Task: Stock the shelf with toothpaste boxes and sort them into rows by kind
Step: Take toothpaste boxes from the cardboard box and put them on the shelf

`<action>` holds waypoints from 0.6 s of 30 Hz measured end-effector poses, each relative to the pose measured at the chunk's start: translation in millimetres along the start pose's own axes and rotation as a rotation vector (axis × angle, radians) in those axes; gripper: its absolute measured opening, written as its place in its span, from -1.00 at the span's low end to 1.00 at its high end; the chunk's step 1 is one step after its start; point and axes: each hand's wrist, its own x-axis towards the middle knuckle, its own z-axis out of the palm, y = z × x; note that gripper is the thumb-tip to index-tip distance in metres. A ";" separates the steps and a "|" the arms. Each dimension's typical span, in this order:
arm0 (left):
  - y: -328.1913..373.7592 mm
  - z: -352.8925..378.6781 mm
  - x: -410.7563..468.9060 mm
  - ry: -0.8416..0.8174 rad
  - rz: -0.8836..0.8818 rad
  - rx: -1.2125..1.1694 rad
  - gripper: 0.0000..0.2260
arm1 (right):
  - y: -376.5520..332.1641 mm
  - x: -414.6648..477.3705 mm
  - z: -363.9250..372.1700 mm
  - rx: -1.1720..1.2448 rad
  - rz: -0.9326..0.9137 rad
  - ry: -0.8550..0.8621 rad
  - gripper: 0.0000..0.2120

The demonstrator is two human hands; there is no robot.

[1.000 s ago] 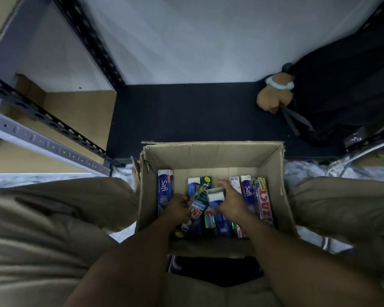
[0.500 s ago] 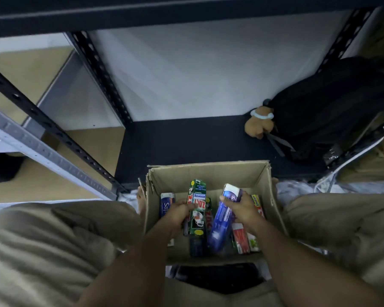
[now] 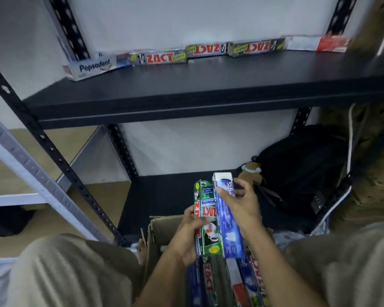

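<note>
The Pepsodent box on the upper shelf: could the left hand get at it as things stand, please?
Probably not yet: the left hand grips the green Zact box, though nothing stands before the Pepsodent box.

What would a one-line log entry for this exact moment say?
left hand: holds green box | right hand: holds blue box | both: over carton | shelf: row of boxes along back
</note>
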 end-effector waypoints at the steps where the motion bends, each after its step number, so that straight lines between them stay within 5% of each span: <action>1: 1.9 4.0 -1.4 0.001 0.023 -0.007 -0.40 | -6.2 -1.4 0.5 -0.003 -0.043 0.033 -0.46; 7: 16.1 26.8 -7.5 0.005 0.140 -0.063 -0.36 | -28.3 -8.8 -6.4 -0.214 -0.226 0.023 -0.53; 13: 36.3 38.7 -8.2 -0.002 0.218 -0.118 -0.38 | -38.3 -9.6 -10.8 -0.320 -0.223 -0.177 -0.24; 18: 58.2 52.6 -17.4 -0.038 0.239 -0.147 -0.54 | -74.9 -9.3 -17.8 -0.275 -0.328 -0.173 -0.44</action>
